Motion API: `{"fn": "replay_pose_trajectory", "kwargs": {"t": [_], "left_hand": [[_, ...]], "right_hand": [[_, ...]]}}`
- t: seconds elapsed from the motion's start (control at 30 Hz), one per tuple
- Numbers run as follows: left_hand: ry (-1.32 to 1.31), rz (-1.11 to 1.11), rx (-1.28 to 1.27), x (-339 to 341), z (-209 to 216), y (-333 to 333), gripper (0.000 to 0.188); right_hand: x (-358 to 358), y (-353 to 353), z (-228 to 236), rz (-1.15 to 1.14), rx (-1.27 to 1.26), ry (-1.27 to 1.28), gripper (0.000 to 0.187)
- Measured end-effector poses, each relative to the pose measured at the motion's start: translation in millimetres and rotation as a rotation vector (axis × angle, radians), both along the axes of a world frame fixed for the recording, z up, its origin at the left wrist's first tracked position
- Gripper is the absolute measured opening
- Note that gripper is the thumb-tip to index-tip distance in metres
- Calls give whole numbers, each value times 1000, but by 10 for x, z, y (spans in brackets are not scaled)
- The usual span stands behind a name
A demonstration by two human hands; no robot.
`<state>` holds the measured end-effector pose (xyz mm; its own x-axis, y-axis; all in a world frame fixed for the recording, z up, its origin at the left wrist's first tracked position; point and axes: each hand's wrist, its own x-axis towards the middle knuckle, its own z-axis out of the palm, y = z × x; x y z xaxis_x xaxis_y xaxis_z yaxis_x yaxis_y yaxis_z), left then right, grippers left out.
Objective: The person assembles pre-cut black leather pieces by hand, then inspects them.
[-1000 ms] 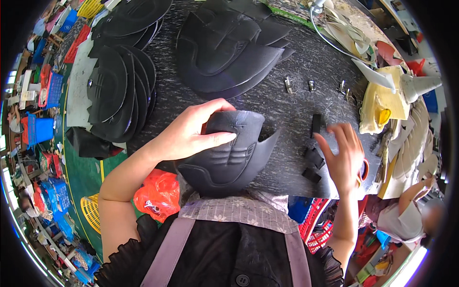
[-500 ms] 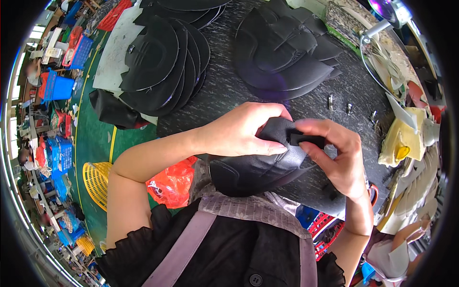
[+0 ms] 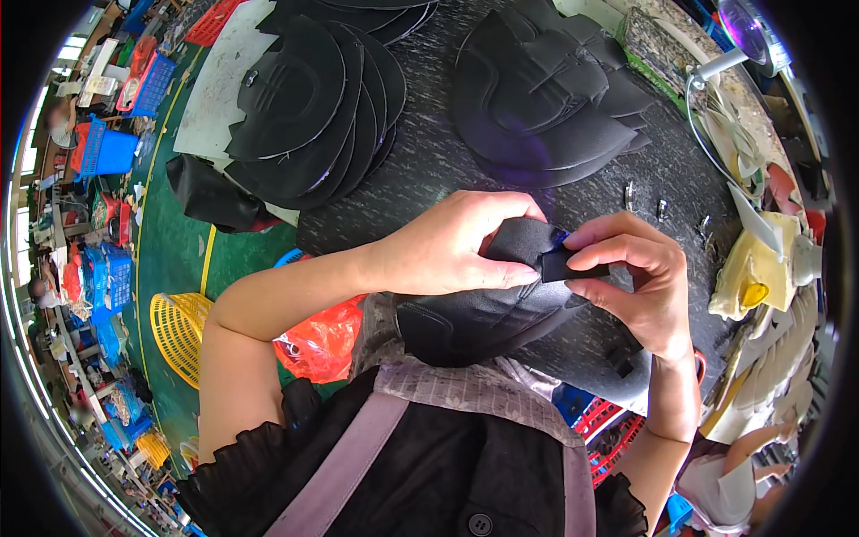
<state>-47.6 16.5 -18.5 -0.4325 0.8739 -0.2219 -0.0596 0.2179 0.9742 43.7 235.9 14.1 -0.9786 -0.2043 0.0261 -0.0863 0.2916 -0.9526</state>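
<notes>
A curved black leather shoe upper (image 3: 465,324) lies across the table's near edge, in front of my body. My left hand (image 3: 452,246) is closed on its raised end, thumb in front and fingers partly hidden behind the leather. Beside that thumb, my right hand (image 3: 640,282) pinches a short flat black strap (image 3: 558,266) between thumb and fingers. One end of the strap touches the upper at the spot my left hand grips; whether it is joined there I cannot tell.
Stacked black cut pieces lie at the far left (image 3: 291,98) and far middle (image 3: 537,107) of the dark table (image 3: 412,174). Small metal buckles (image 3: 629,197) sit right of my hands. A lamp (image 3: 747,36) stands far right, near a yellow cloth (image 3: 761,264). A yellow basket (image 3: 179,331) stands left.
My right hand's fingers have shifted along the strap and curled more, and more of the strap's near end shows. My left hand keeps its grip. The whole view has shifted slightly.
</notes>
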Motion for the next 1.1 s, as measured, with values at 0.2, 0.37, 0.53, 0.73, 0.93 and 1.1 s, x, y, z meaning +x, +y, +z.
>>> {"fn": "replay_pose_trajectory", "kwargs": {"t": [0.2, 0.37, 0.53, 0.73, 0.93, 1.1], "left_hand": [[21, 11, 22, 46, 42, -10, 36], [6, 35, 48, 79, 53, -13, 37], [27, 7, -11, 73, 68, 12, 37], [9, 6, -27, 81, 63, 13, 37], [40, 23, 30, 122, 24, 20, 37], [247, 75, 103, 198, 36, 79, 39]], "right_hand": [[35, -23, -83, -29, -55, -19, 29], [42, -35, -111, -15, -70, -1, 29], [72, -70, -171, -131, -273, -55, 27], [44, -31, -165, -104, -179, 41, 24], [21, -146, -105, -117, 73, 155, 23], [-6, -281, -186, -118, 430, 550, 26]]}}
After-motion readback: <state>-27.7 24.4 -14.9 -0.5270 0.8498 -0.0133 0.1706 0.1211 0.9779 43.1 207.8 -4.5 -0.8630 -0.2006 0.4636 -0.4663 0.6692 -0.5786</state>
